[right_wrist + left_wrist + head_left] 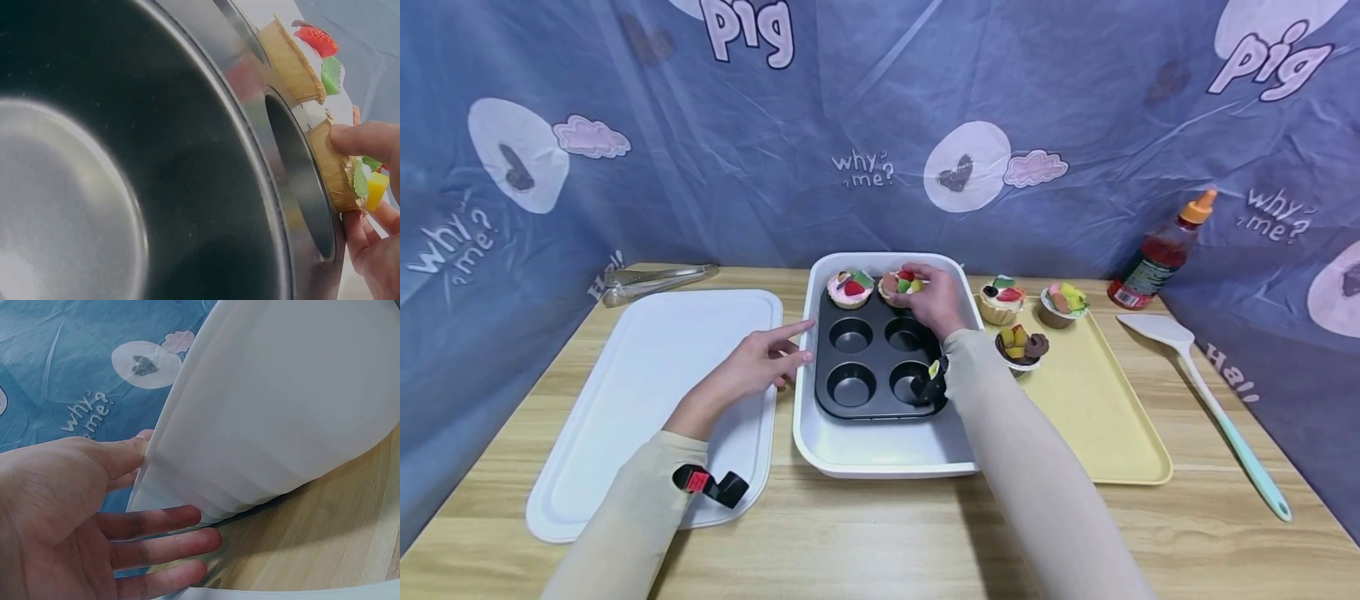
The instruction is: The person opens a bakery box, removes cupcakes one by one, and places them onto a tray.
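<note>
My right hand (pixel 934 300) pinches a fruit-topped cupcake (pixel 901 287) at the back right cup of a dark muffin tin (pixel 880 354). In the right wrist view, thumb and fingers grip the cupcake's tan paper case (pixel 330 164) from either side. Beside it, a strawberry-topped cupcake (pixel 851 289) sits in the back left cup. The tin rests inside a white rectangular basin (pixel 880 468). My left hand (pixel 756 362) touches the basin's left rim, its index finger stretched out; the left wrist view shows the other fingers spread beside the outer wall (pixel 275 406).
Three more cupcakes, including a chocolate one (pixel 1022 347), stand on the yellow tray (pixel 1097 417) at right. A white tray (pixel 662 358) and metal tongs (pixel 658 282) lie left. A red sauce bottle (pixel 1157 258) and a spatula (pixel 1206 392) are far right.
</note>
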Tool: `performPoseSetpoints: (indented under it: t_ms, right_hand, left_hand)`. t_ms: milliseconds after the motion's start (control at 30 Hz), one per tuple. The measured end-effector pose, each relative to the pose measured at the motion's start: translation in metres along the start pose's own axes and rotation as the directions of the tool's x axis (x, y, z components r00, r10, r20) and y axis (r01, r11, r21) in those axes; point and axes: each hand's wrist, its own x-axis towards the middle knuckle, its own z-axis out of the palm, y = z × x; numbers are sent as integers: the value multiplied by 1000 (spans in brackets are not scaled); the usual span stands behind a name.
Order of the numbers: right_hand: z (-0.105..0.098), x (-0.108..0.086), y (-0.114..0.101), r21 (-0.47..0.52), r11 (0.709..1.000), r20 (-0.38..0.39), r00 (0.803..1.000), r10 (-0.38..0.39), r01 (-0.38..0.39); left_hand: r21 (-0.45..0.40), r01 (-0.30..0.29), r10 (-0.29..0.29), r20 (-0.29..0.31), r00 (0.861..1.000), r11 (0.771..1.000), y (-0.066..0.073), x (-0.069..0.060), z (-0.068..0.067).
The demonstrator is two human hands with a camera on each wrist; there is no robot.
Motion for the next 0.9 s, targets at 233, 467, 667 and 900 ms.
performPoseSetpoints:
  t_ms: [233, 467, 667, 900]
  right_hand:
    - [0, 0, 1, 0, 1000, -6, 1000, 0, 0]
    - [0, 0, 2, 17, 1000, -7, 1000, 21, -21]
    - [-1, -2, 1, 31, 999, -7, 1000, 23, -23]
    - [-2, -3, 0, 30, 999, -2, 1000, 20, -20]
  left_hand:
    - [-7, 0, 0, 1, 1000, 1000, 1, 0, 0]
    - [-8, 7, -7, -1, 1000, 1000, 1, 0, 0]
    - [-8, 15, -15, -1, 1000, 1000, 0, 1, 0]
    - [-4, 9, -9, -6, 1000, 1000, 2, 0, 1]
